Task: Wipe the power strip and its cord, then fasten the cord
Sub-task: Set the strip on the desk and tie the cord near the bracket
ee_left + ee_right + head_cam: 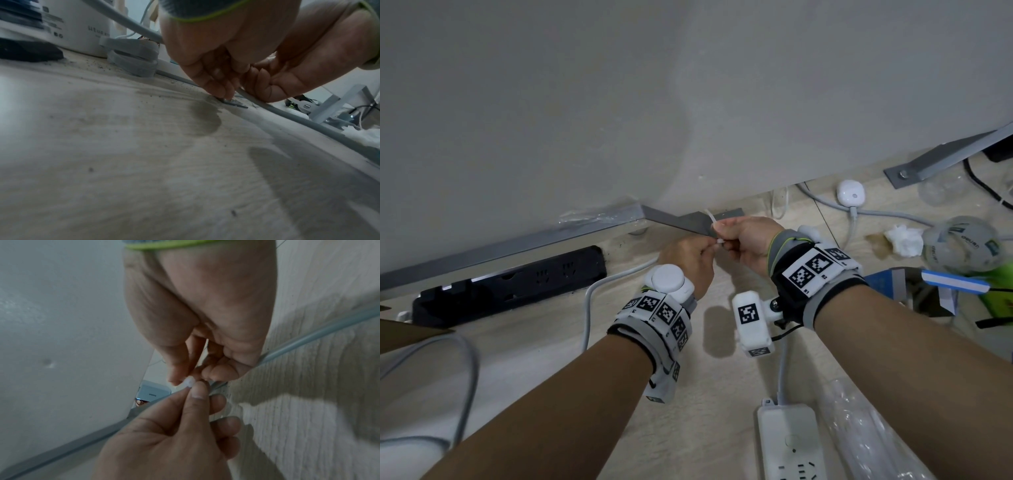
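A white power strip [787,442] lies on the pale wood floor at the bottom of the head view. Its grey cord [781,373] runs up toward my hands, and more grey cord [588,301] curves off to the left. Both hands meet low over the floor by the wall. My left hand [709,246] pinches the head of a white zip tie [189,382]. My right hand [724,240] pinches the same zip tie [719,242], whose thin tail sticks up out of its fingers. The cord [308,340] passes right beneath the fingers. I cannot tell whether the tie goes round it.
A black power strip [510,284] lies along a grey metal floor rail [517,241] on the left. At right lie a white plug adapter [851,193], crumpled tissue [904,240], a bagged tape roll [962,243] and a blue box [914,291]. Dust specks dot the floor.
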The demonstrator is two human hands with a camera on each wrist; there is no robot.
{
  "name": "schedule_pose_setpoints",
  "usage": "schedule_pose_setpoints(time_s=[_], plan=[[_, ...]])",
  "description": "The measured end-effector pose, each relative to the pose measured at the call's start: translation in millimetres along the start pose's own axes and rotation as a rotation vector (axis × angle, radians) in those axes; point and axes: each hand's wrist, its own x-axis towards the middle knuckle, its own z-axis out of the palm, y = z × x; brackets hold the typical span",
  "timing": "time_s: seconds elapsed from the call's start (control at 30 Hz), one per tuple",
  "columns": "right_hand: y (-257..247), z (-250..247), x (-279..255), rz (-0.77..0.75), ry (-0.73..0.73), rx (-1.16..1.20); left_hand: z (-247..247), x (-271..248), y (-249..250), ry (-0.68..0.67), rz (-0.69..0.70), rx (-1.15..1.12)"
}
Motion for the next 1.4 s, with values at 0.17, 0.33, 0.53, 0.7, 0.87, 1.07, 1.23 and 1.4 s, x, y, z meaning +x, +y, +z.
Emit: schedule_pose_setpoints(time_s=[0.17,0.33,0.53,0.7,0.87,1.07,1.23,1.4], plan=[[4,0,-5,-0.022,0.032,0.001,-3,3,2,-0.017,-0.055,0.017],[16,4,-11,-0.353,0.15,-0.371,-7,6,7,-0.05,-0.13,0.067],[20,5,-11,-0.341,0.259,-0.357,-5,8,8,-0.026,-0.077,0.067],[8,10,-21,-0.095,0.263,-0.13,-5,9,12,-0.033,-0.064,0.158],[10,8,-27,-0.025,0.241,-0.089,-9,11,16,-0.034,-0.051,0.31],[27,5,-36,-0.01,0.164,-0.153,-4,2,12,0.058,-0.126,0.246],[34,7,-36,-0.001,0.162,-0.2,-24,-12,-14,0.048,-0.143,0.129],[26,9,-36,-0.025,0.161,-0.187,-12,-9,-8,0.113,-0.532,-0.432]])
